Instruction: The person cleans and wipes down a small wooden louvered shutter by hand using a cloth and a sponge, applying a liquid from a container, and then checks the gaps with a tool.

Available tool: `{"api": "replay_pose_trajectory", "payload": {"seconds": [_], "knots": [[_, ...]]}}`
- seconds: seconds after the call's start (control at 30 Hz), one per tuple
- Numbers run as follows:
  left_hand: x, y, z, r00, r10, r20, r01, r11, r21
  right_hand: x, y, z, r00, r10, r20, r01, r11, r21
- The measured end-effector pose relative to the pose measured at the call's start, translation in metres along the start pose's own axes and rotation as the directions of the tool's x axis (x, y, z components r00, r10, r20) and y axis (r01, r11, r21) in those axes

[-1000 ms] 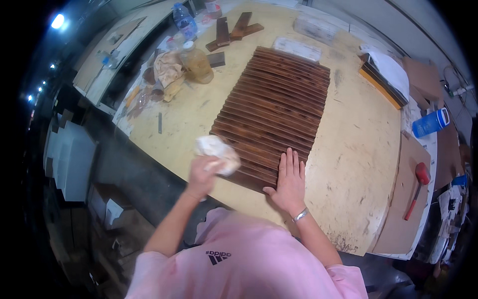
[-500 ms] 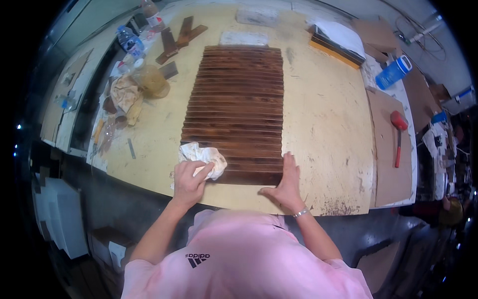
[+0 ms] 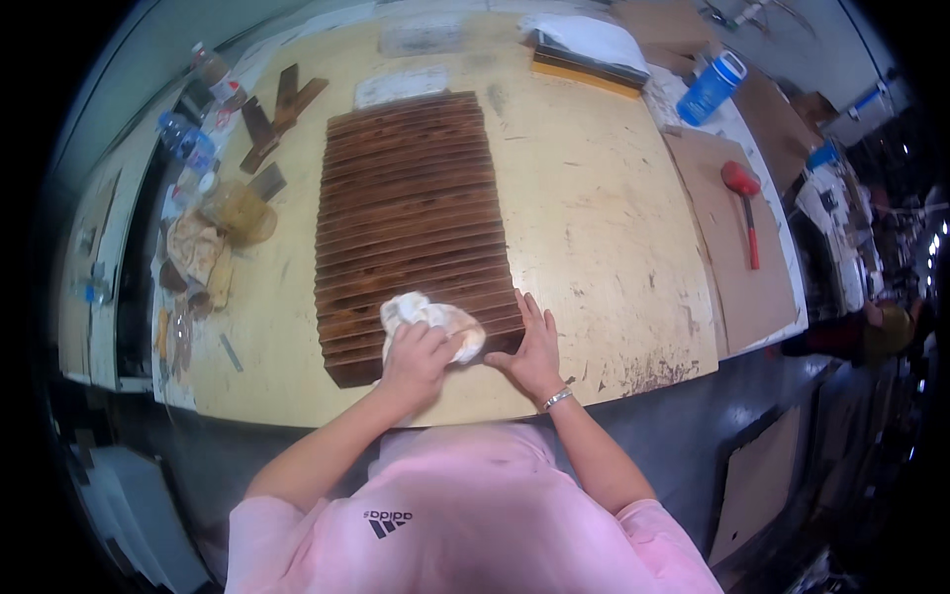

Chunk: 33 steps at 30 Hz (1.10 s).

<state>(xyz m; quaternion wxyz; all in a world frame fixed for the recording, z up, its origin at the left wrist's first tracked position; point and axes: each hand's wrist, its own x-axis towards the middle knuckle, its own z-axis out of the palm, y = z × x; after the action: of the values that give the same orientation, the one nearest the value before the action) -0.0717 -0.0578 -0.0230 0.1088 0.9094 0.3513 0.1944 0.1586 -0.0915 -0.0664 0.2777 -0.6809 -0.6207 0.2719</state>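
A dark brown ridged wooden panel (image 3: 411, 208) lies on the pale worktable (image 3: 604, 267) in front of me. My left hand (image 3: 418, 364) grips a crumpled, stained white rag (image 3: 406, 309) and presses it on the panel's near end, just left of its near right corner. My right hand (image 3: 535, 353) rests against that corner, its fingers stretched along the right edge and its thumb spread along the near edge. It holds nothing. The rag hides part of the ridges under it.
At the left stand a jar of yellowish liquid (image 3: 240, 210), plastic bottles (image 3: 186, 141) and a stained cloth (image 3: 195, 246). Dark wood offcuts (image 3: 259, 124) lie behind them. On the right are a red mallet (image 3: 742, 180) on cardboard (image 3: 727, 267), a blue bottle (image 3: 711, 89) and a box (image 3: 590, 59).
My left hand has wiped the rag rightward along the panel's near end, from its left corner toward my right hand. The whole view has shifted and turned slightly.
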Motion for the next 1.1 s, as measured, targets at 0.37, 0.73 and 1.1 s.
{"api": "replay_pose_trajectory", "payload": {"seconds": [0.37,0.73,1.1], "knots": [[0.018,-0.002,0.011,0.991,0.099,-0.087,-0.107,0.990,-0.090,0.001,-0.001,0.001,1.000,-0.004,-0.023,0.004,1.000,-0.008],[0.019,-0.004,0.024,0.980,0.101,-0.173,-0.126,0.982,-0.138,0.001,0.001,0.007,0.999,0.004,-0.052,-0.006,0.999,-0.036],[-0.019,-0.021,0.006,0.987,-0.003,-0.162,-0.004,0.999,-0.043,0.000,-0.010,0.001,0.999,-0.004,-0.035,0.002,0.999,-0.047]]}}
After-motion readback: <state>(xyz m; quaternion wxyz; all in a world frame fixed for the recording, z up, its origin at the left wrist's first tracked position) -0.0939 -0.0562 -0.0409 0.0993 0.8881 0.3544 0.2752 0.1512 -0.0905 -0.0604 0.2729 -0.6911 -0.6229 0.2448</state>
